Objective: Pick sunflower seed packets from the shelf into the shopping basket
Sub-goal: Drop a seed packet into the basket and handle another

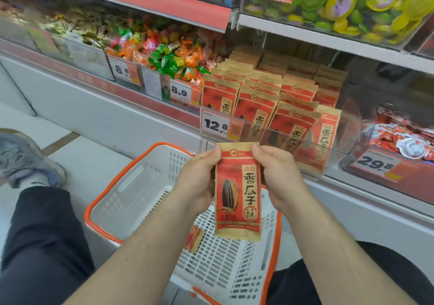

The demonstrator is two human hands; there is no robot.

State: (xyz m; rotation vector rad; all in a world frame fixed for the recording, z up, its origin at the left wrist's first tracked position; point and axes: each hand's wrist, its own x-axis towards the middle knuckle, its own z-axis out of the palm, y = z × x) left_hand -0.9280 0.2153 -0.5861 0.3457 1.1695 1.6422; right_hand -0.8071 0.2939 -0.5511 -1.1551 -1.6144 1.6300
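Upright, packet (237,192) reads 香瓜子; tag (215,124) 12.8.

We hold one sunflower seed packet (237,192) upright over the shopping basket (141,187) — red with gold edges, a dark seed printed on its front. Another packet (194,237) lies tilted on the basket's white slatted floor. The basket, orange-rimmed, sits on the floor below the shelf, where more packets (270,98) stand in upright rows — a clear divider at their front.
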